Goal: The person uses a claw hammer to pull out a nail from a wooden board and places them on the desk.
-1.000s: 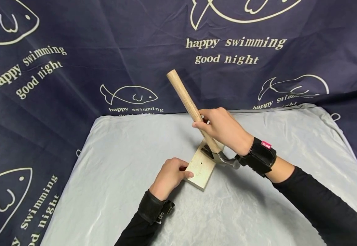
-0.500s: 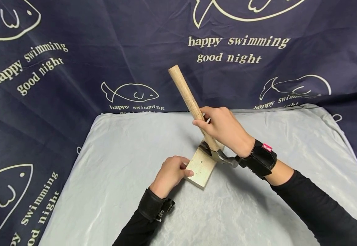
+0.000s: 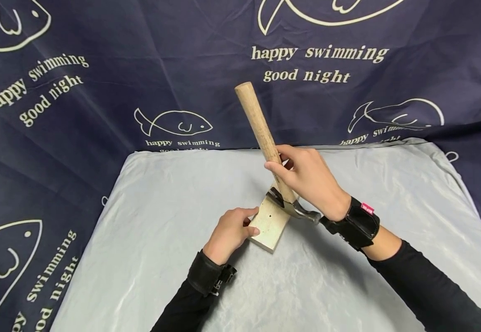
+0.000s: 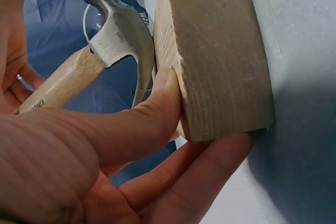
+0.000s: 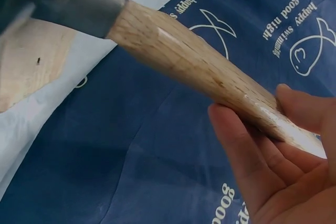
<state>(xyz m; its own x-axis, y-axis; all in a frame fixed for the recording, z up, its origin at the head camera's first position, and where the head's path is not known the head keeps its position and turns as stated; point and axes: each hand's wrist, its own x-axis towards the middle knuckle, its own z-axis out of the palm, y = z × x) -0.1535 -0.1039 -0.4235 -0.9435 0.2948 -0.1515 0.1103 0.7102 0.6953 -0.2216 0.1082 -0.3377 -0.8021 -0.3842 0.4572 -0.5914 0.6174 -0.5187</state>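
A pale wooden block (image 3: 268, 230) lies on the cloth-covered table, a small dark spot on its top face; I cannot tell whether this is a hole or a nail. My left hand (image 3: 229, 235) pinches the block's near left edge, thumb on top and fingers (image 4: 205, 174) along its side and end. With thumb and fingertips, my right hand (image 3: 313, 177) holds the wooden handle of a claw hammer (image 3: 259, 124), head down and handle slanting up to the left. The claw (image 4: 143, 72) is at the block's far part; whether it touches is unclear. The hammer's striking face points right.
A light grey cloth (image 3: 161, 221) covers the table. Dark blue fabric (image 3: 190, 74) printed with fish and lettering hangs behind and at the sides, close to the table's back edge.
The hammer handle has swung more upright, its top end moving right and slightly up. My right wrist has shifted a little right and down. The block and left hand stay nearly in place.
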